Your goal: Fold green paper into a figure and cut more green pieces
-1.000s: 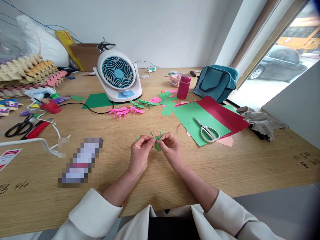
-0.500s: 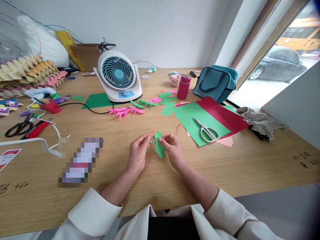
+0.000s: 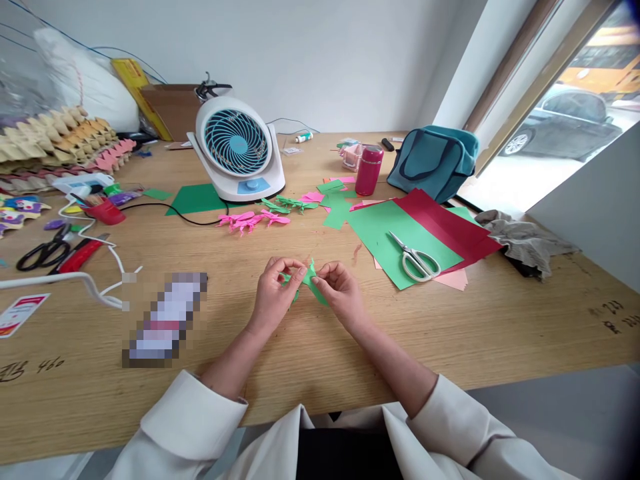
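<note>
A folded green paper piece point(image 3: 317, 292) is being held up between the two hands, above the wooden table point(image 3: 400, 333). Its long axis is being slanted from the fingertips of the left hand point(image 3: 273, 293) down towards the right hand point(image 3: 345, 297), which is lying nearer the broad end. That part is being clamped between right thumb and fingers, while the narrow upper part is being pinched by the left fingertips. Creases and a thin, pointed tip are being shown by the paper (more green is peeking out below the left hand; whether it is joined cannot be told). Beyond, spindly pink paper shapes point(image 3: 246, 220) are being borne by smooth-grained wood
</note>
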`<action>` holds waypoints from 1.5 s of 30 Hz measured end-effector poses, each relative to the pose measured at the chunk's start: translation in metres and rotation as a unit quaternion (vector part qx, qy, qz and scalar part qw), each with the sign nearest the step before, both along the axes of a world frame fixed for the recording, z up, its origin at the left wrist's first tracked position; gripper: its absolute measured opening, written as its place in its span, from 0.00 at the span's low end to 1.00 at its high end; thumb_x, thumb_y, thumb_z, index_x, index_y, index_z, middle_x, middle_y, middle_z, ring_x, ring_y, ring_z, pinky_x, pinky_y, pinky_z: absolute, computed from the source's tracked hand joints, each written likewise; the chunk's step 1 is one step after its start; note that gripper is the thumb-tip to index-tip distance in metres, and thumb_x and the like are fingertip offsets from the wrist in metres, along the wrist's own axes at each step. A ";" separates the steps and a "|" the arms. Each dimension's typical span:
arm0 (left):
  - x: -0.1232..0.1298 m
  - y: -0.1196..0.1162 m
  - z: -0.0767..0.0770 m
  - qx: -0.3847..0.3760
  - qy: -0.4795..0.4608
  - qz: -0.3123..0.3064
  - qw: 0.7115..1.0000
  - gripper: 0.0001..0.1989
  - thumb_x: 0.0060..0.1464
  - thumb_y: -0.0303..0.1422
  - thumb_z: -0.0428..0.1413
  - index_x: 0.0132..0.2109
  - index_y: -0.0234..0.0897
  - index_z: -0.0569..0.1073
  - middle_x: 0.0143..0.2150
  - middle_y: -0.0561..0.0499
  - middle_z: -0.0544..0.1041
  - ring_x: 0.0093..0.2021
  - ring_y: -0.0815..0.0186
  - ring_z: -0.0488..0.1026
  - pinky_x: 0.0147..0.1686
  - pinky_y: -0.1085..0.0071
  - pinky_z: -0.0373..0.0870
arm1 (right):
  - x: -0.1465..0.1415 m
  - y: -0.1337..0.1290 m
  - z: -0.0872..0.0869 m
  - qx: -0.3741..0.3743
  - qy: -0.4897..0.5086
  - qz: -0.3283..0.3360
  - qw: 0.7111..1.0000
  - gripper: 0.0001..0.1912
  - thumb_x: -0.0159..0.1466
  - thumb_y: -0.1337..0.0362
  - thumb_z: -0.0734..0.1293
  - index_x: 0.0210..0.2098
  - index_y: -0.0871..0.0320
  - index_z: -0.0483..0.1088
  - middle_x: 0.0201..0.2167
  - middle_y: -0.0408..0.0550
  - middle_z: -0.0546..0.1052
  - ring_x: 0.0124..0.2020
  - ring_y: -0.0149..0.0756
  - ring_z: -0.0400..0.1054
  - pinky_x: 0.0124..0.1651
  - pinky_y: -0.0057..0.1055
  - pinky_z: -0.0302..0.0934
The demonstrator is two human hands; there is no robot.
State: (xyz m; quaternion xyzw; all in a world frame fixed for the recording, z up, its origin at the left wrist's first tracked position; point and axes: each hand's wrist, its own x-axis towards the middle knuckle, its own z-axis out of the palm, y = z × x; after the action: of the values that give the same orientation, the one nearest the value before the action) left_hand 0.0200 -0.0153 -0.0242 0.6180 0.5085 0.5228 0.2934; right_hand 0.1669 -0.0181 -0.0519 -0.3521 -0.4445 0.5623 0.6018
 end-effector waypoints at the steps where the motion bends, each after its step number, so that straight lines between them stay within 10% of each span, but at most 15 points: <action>1: 0.000 0.001 0.001 -0.004 -0.005 -0.019 1.000 0.07 0.55 0.38 0.60 0.33 0.40 0.78 0.37 0.48 0.76 0.37 0.64 0.71 0.34 0.71 0.65 | 0.001 0.001 -0.001 0.003 -0.011 0.002 1.000 0.18 0.54 0.53 0.75 0.32 0.55 0.66 0.27 0.39 0.70 0.27 0.28 0.64 0.30 0.26 0.58; 16: 0.000 0.001 -0.001 -0.019 -0.025 -0.063 0.998 0.08 0.55 0.37 0.59 0.31 0.38 0.76 0.42 0.46 0.78 0.45 0.61 0.74 0.40 0.70 0.68 | 0.009 -0.009 0.008 0.167 -0.280 -0.022 0.945 0.11 0.61 0.68 0.68 0.42 0.53 0.66 0.39 0.43 0.74 0.37 0.34 0.70 0.42 0.32 0.64; 34: 0.002 0.002 -0.004 -0.072 -0.119 -0.003 0.990 0.12 0.52 0.40 0.61 0.26 0.38 0.77 0.38 0.47 0.77 0.37 0.62 0.73 0.31 0.72 0.69 | 0.019 -0.010 0.008 0.254 -0.430 -0.037 0.865 0.17 0.68 0.63 0.64 0.56 0.48 0.70 0.45 0.51 0.75 0.45 0.43 0.73 0.48 0.36 0.66; 40: -0.036 0.017 0.016 0.040 0.184 -0.111 0.976 0.11 0.55 0.35 0.58 0.45 0.44 0.80 0.51 0.47 0.78 0.56 0.54 0.70 0.59 0.57 0.60 | 0.027 -0.001 0.015 0.233 -0.390 -0.079 0.888 0.13 0.66 0.63 0.66 0.51 0.51 0.74 0.41 0.50 0.77 0.43 0.41 0.73 0.46 0.35 0.65; 45: -0.059 0.028 0.009 -0.011 0.330 -0.178 0.927 0.24 0.50 0.35 0.63 0.55 0.54 0.76 0.61 0.51 0.74 0.67 0.47 0.57 0.65 0.48 0.46 | 0.033 0.005 0.016 0.194 -0.398 -0.064 0.894 0.12 0.63 0.65 0.69 0.47 0.51 0.76 0.38 0.48 0.79 0.39 0.40 0.73 0.44 0.34 0.65</action>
State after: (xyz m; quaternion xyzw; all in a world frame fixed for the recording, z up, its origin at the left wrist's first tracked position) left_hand -0.0391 0.0128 -0.0150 0.8326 0.4641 0.2232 0.2038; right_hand 0.1999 -0.0130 -0.0355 -0.4506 -0.7238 0.2376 0.4653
